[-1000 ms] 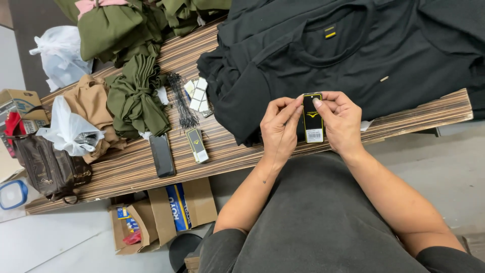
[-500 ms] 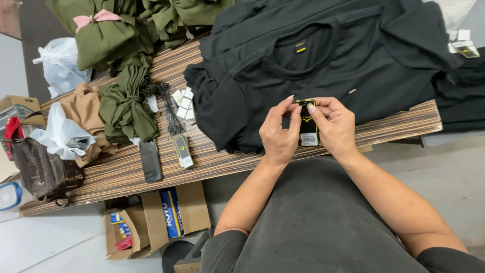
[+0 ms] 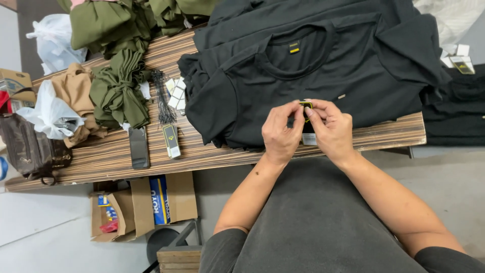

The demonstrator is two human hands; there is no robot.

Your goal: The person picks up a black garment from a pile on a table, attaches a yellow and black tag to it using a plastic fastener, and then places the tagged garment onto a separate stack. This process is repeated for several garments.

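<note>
From the head camera I see both of my hands meeting over the near edge of the striped wooden table [image 3: 384, 132]. My left hand [image 3: 281, 132] and my right hand [image 3: 331, 129] each pinch the top of a small black hang tag [image 3: 306, 124] with a yellow mark at its upper end and a white patch at its lower end; both grips are closed on the tag, fingertips nearly touching each other. The tag hangs between the two hands, just over the lower hem of the black T-shirt [image 3: 313, 71] that lies spread on top of a stack of black garments.

Inside the shirt's collar sits a small neck label [image 3: 294, 47], dark above and yellow below. To the left of the stack lies a loose heap of small white tags [image 3: 175, 94] beside a bundle of thin black tag strings [image 3: 161, 98]. Nearer the table edge I see a second black tag [image 3: 172, 141] with a yellow mark, lying flat just beside a dark phone [image 3: 138, 147]. Olive green folded garments [image 3: 119, 90] and tan ones [image 3: 76, 93] fill the left part of the table, with a white plastic bag [image 3: 48, 112] on them. Under the table stands an open cardboard box [image 3: 146, 205] with a blue panel. At the far right, more white and dark tags [image 3: 458, 59] lie on cloth.
</note>
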